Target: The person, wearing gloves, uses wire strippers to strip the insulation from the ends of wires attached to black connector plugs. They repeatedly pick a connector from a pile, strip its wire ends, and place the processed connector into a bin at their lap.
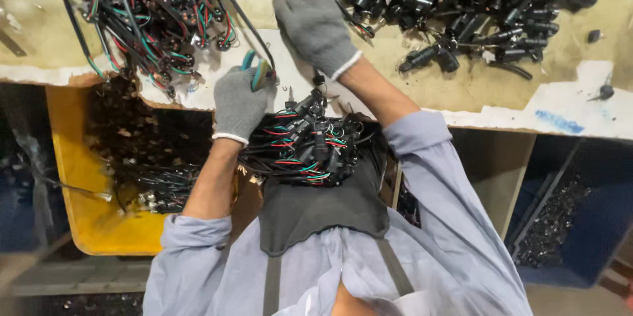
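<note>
Fingers of left hand clamp teal-handled pliers — right hand, fingers spread, presses black cables.

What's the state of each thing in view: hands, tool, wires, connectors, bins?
Left hand: gloved, closed around a teal-handled tool.
Right hand: gloved, fingers spread on a black wire at the table's far side.
Wire pile: tangled, loose on the table.
Black connectors: heaped loosely, unsorted.
Wire bundle: bunched on the person's lap.
Yellow bin: partly filled with dark parts.
Blue bin: holds small dark parts.
</note>
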The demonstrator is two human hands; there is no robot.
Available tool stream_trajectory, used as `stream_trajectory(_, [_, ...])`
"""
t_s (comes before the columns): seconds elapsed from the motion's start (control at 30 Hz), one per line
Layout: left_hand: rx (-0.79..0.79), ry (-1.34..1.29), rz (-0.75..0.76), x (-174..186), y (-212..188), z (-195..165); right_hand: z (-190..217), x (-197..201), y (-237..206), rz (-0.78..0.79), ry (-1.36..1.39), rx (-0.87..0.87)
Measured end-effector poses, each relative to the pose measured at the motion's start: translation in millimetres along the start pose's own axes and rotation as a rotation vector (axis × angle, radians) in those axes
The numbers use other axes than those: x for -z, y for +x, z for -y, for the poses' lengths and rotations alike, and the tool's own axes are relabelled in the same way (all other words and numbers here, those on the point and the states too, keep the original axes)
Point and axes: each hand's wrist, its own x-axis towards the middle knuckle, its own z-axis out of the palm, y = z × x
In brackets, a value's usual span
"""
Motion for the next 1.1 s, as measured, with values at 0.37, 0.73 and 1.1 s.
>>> stream_trajectory(0.37, [0.133,0.123,-0.123,-13.6,36.7,-7.0,5.5,55.3,-69.8,-0.283,0.610,-0.336])
stream_trajectory(0.73, [0.058,-0.881,-0.032,59.5,1.3,-85.4,43.9,89.5,-111.6,-0.073,0.673,-0.176])
stream_trajectory(1.1, [-0.156,-0.677,0.242,54.4,-35.1,-101.7,44.9,83.7,-109.4,0.206,0.862,-0.117])
